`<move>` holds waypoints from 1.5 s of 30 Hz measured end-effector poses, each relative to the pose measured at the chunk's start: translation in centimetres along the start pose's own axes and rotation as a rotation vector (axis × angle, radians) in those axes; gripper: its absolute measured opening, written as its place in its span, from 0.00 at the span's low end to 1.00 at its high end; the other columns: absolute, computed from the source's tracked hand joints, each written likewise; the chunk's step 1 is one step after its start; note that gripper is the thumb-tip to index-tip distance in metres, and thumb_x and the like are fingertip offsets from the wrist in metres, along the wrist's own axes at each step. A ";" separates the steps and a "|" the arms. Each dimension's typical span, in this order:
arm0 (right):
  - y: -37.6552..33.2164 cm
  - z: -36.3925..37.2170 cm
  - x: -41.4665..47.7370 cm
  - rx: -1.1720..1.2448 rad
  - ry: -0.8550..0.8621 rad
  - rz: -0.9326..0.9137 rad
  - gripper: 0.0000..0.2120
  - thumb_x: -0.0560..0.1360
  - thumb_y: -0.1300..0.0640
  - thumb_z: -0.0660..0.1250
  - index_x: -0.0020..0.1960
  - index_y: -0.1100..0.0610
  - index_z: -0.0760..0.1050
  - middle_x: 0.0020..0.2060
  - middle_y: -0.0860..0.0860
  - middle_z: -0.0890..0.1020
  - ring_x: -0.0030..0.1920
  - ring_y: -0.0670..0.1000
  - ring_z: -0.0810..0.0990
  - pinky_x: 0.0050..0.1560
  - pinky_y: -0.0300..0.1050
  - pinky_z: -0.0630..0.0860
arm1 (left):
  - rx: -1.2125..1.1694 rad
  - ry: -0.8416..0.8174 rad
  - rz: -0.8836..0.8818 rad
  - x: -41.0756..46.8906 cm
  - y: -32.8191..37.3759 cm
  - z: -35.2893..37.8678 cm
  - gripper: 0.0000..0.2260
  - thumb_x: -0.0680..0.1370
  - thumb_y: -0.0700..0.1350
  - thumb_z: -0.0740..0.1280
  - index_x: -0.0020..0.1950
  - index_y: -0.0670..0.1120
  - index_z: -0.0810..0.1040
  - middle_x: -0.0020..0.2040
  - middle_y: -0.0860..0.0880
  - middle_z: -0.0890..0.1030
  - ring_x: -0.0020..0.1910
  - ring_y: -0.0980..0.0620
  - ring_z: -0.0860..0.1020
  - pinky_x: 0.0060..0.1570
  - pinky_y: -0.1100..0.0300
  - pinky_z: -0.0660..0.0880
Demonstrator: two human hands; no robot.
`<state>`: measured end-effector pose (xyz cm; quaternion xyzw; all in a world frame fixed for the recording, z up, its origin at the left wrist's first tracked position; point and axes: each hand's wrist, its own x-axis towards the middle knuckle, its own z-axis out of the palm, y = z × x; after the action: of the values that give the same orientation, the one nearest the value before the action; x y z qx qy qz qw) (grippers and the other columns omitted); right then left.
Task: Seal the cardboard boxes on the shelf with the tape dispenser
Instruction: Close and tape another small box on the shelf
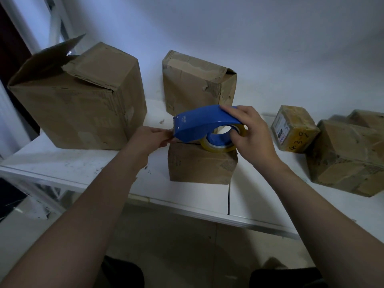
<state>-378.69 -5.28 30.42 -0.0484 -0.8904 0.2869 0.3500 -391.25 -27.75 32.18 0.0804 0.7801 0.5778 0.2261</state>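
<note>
1. The small front box (201, 165) stands on the white shelf (83, 163) near its front edge.
2. The blue tape dispenser (199, 125) sits right over that box's top. Its yellowish tape roll (218, 147) is at the top's right part; whether they touch cannot be told.
3. Above the box's right corner, the right hand (251, 138) has its grip clenched round the dispenser's rear, fingers over the shell and thumb at the roll.
4. By the box's upper left corner, the left hand (149, 140) pinches the dispenser's front tip in its grip; any tape there is too small to see.
5. A large box (79, 104) with a raised flap stands left of the small box, a torn box (195, 84) behind it, and a labelled box (295, 129) to its right.
</note>
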 end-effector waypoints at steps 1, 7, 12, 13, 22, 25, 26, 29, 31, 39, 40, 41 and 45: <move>0.0 -0.1 0.0 -0.031 -0.011 -0.014 0.34 0.71 0.72 0.67 0.71 0.46 0.74 0.61 0.52 0.75 0.61 0.48 0.73 0.62 0.27 0.66 | 0.014 -0.002 -0.007 0.2 -0.2 -0.1 0.07 0.77 0.51 0.73 0.48 0.48 0.80 0.54 0.48 0.84 0.53 0.56 0.79 0.38 0.63 0.65; -0.3 -0.5 0.1 -0.105 -0.007 -0.021 0.32 0.72 0.71 0.68 0.70 0.45 0.75 0.60 0.51 0.73 0.58 0.41 0.68 0.56 0.23 0.65 | 0.066 0.000 0.017 0.9 -0.7 -0.9 0.06 0.78 0.52 0.70 0.44 0.51 0.80 0.46 0.54 0.84 0.50 0.57 0.77 0.47 0.60 0.67; 0.6 -1.7 -0.1 -0.130 0.033 0.032 0.33 0.71 0.73 0.67 0.69 0.46 0.77 0.58 0.49 0.71 0.56 0.41 0.68 0.54 0.23 0.66 | 0.064 0.038 0.057 1.6 -1.9 -2.6 0.08 0.78 0.52 0.71 0.43 0.49 0.83 0.43 0.56 0.85 0.44 0.58 0.77 0.39 0.62 0.66; 0.6 -1.8 -0.3 -0.141 0.025 0.032 0.33 0.72 0.73 0.67 0.69 0.46 0.76 0.58 0.49 0.70 0.57 0.41 0.68 0.54 0.23 0.66 | 0.075 0.026 0.062 1.6 -2.1 -2.7 0.08 0.78 0.52 0.71 0.43 0.49 0.84 0.43 0.56 0.85 0.44 0.58 0.77 0.40 0.62 0.67; -1.0 -1.1 -0.5 -0.259 -0.018 0.025 0.32 0.76 0.70 0.66 0.71 0.41 0.73 0.65 0.53 0.70 0.53 0.39 0.64 0.53 0.38 0.74 | 0.075 0.056 0.087 2.7 -3.7 -2.8 0.07 0.78 0.51 0.71 0.43 0.50 0.83 0.42 0.55 0.85 0.44 0.57 0.77 0.39 0.62 0.69; -1.1 -1.0 -0.4 -0.272 -0.014 0.024 0.32 0.76 0.70 0.66 0.71 0.41 0.73 0.65 0.53 0.70 0.52 0.41 0.65 0.51 0.44 0.76 | 0.082 0.054 0.079 3.0 -4.3 -2.4 0.08 0.79 0.51 0.71 0.42 0.50 0.82 0.43 0.54 0.85 0.44 0.56 0.77 0.38 0.62 0.69; -1.2 -0.9 -0.4 -0.276 -0.015 0.023 0.32 0.75 0.70 0.66 0.71 0.41 0.73 0.64 0.53 0.71 0.52 0.41 0.65 0.50 0.43 0.76 | 0.087 0.053 0.080 3.0 -4.5 -2.2 0.08 0.79 0.51 0.71 0.42 0.50 0.82 0.43 0.54 0.84 0.44 0.56 0.77 0.38 0.62 0.69; -1.5 -0.8 -0.2 -0.280 -0.024 0.024 0.31 0.75 0.70 0.66 0.71 0.42 0.74 0.64 0.53 0.71 0.53 0.45 0.69 0.49 0.42 0.75 | 0.097 0.047 0.082 3.2 -5.1 -1.9 0.08 0.79 0.51 0.70 0.42 0.51 0.81 0.42 0.55 0.84 0.43 0.57 0.77 0.37 0.62 0.69; -1.6 -0.8 -0.2 -0.287 -0.035 0.025 0.31 0.75 0.70 0.66 0.71 0.43 0.74 0.65 0.54 0.71 0.55 0.50 0.72 0.50 0.43 0.75 | 0.109 0.049 0.086 3.3 -5.4 -1.7 0.08 0.80 0.52 0.69 0.42 0.51 0.80 0.42 0.56 0.83 0.43 0.57 0.77 0.37 0.62 0.69; -1.6 -0.4 -0.4 -0.280 -0.026 0.029 0.31 0.75 0.70 0.65 0.71 0.43 0.74 0.65 0.54 0.71 0.57 0.52 0.73 0.50 0.45 0.77 | 0.140 0.106 0.108 3.6 -6.7 0.1 0.09 0.81 0.51 0.67 0.45 0.50 0.83 0.42 0.56 0.83 0.43 0.57 0.78 0.42 0.61 0.71; -1.5 -0.4 -0.5 -0.279 -0.023 0.033 0.31 0.76 0.70 0.65 0.71 0.43 0.74 0.65 0.54 0.70 0.57 0.52 0.73 0.50 0.45 0.77 | 0.149 0.122 0.130 3.6 -7.0 0.4 0.10 0.81 0.51 0.67 0.47 0.49 0.84 0.42 0.55 0.83 0.43 0.57 0.78 0.45 0.60 0.72; -1.5 -0.3 -0.5 -0.278 -0.020 0.038 0.31 0.76 0.70 0.65 0.71 0.42 0.73 0.65 0.53 0.70 0.57 0.51 0.73 0.50 0.45 0.77 | 0.165 0.134 0.152 3.6 -7.2 0.7 0.10 0.81 0.51 0.66 0.50 0.48 0.85 0.42 0.56 0.83 0.42 0.58 0.78 0.48 0.59 0.73; -1.5 0.0 -0.6 -0.252 -0.009 0.050 0.31 0.76 0.71 0.64 0.71 0.42 0.74 0.64 0.53 0.70 0.57 0.53 0.74 0.51 0.46 0.78 | 0.302 0.176 0.210 3.8 -7.5 1.3 0.11 0.82 0.52 0.64 0.53 0.49 0.84 0.41 0.57 0.82 0.47 0.54 0.81 0.55 0.53 0.76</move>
<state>-378.06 -6.66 30.91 -0.1130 -0.9195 0.1814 0.3299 -392.95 -27.55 23.84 0.1436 0.8620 0.4793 0.0810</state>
